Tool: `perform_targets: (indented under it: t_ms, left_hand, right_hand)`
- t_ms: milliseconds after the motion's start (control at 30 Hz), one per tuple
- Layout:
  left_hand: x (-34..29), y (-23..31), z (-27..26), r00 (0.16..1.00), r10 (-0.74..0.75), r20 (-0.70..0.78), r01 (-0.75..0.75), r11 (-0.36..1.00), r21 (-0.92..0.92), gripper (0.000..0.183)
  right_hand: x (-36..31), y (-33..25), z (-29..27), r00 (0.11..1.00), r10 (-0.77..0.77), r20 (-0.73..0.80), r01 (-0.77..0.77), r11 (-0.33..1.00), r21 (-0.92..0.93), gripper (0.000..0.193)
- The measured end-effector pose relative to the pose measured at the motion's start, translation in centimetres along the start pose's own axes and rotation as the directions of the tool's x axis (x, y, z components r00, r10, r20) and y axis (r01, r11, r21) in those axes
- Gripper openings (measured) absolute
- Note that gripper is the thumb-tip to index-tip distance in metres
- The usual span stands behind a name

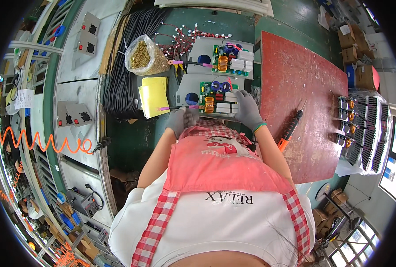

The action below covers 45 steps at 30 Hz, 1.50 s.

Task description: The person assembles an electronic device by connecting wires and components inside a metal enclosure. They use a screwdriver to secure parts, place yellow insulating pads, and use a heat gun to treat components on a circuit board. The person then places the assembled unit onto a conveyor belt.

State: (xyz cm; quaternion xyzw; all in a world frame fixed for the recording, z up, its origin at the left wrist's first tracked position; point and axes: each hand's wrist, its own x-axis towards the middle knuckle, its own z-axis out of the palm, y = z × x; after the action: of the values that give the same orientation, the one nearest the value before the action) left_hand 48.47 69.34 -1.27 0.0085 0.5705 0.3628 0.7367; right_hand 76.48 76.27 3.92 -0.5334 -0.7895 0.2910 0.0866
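A green-topped counter (187, 20) lies before the grey-gloved right hand (248, 111), whose curled fingers are at the right edge of a green circuit board (214, 96) atop a flat grey metal plate (187, 85). The grey-gloved left hand (182, 121), fingers bent, is by the plate's lower left corner, near a black cable with pink sleeves (176, 107); I cannot tell whether either hand grips or merely rests.

Beyond the left hand are yellow sheets (154, 95) and a clear plastic bag of brass-coloured pieces (144, 58). Right of the right hand, a scuffed red panel (304, 98) bears an orange-and-black tool (291, 129); brown cardboard boxes (356, 42) stand farther right.
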Motion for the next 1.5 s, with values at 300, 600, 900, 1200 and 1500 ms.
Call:
perform_targets:
  t_ms: [300,600,900,1200,1500]
  left_hand:
    - [2.5,5.3,6.1,0.792,0.598,0.125,-0.251,0.132,0.959,0.042]
    - [6.0,4.1,7.8,0.847,0.523,0.095,-0.116,0.008,0.993,0.039]
    - [6.8,3.0,7.3,0.797,0.549,0.251,-0.162,-0.206,0.965,0.041]
    - [6.8,2.9,7.2,0.781,0.551,0.292,-0.198,-0.225,0.954,0.041]
    - [5.9,3.7,7.6,0.791,0.536,0.294,-0.217,-0.203,0.955,0.041]
  right_hand:
    - [-1.4,2.4,2.6,0.991,0.082,-0.107,-0.018,0.866,0.499,0.111]
    - [-1.2,1.8,2.6,0.966,0.254,0.04,-0.244,0.858,0.452,0.075]
    - [-1.3,1.5,2.7,0.963,0.268,0.011,-0.235,0.826,0.512,0.074]
    - [-1.1,1.4,2.0,0.958,0.285,0.046,-0.263,0.798,0.542,0.077]
    - [-0.9,0.6,0.7,0.96,0.273,0.067,-0.269,0.825,0.497,0.079]
